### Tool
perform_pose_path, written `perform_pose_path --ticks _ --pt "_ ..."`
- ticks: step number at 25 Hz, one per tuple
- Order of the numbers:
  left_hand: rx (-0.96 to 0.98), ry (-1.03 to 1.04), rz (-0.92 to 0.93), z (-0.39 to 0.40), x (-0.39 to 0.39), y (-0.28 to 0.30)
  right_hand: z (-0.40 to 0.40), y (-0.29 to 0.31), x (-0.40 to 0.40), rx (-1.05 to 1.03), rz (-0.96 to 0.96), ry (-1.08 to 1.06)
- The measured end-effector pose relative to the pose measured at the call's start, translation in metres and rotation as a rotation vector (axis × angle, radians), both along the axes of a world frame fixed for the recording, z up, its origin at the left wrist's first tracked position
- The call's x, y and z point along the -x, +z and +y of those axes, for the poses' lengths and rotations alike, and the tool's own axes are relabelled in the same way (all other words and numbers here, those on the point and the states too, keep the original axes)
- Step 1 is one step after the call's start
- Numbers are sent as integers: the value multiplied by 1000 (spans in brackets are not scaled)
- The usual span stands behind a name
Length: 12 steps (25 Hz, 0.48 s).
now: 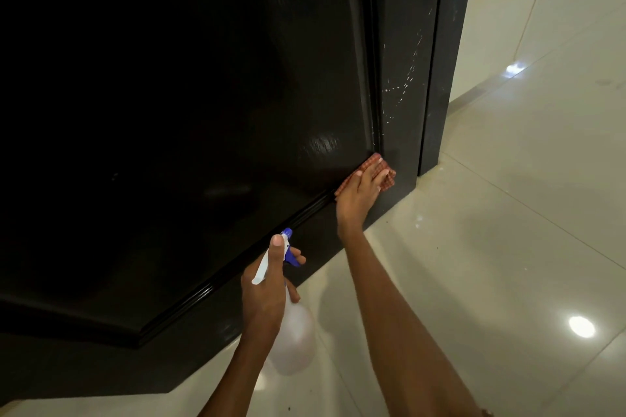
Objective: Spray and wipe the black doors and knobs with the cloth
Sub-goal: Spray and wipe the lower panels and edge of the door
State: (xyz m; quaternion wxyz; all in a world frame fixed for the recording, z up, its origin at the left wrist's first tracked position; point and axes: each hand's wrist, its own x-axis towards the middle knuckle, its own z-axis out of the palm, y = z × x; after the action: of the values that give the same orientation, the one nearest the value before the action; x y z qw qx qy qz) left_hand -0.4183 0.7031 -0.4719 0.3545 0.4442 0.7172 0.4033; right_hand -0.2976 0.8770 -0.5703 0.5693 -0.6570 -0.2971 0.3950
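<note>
While glossy floor tiles (508, 247) gleam, right hand (359, 193) presses cloth (386, 176) on black door (203, 95).

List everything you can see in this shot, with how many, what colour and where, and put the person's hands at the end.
door: one, black, glossy, fills the left and middle of the view
door frame: one, black, with pale scratch marks, right of the door
cloth: one, orange checked, pressed against the door's lower right corner
spray bottle: one, white body with blue nozzle and trigger, below the door's bottom edge, above the floor
floor: cream glossy tiles, right and bottom, with light reflections
left hand: one, grips the spray bottle's neck
right hand: one, fingers straight, presses the cloth on the door
</note>
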Motion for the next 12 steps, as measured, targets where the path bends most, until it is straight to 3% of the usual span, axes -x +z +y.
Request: perform_pose_path --ticks 5,8,12 --pt "-14 -15 14 -3 -7 11 7 -17 -1 -12 20 28" --pt "1 0 -6 0 -13 19 -43 -53 49 -135 -309 167" --pt "8 23 11 5 -13 23 -67 -71 63 -231 -368 254"
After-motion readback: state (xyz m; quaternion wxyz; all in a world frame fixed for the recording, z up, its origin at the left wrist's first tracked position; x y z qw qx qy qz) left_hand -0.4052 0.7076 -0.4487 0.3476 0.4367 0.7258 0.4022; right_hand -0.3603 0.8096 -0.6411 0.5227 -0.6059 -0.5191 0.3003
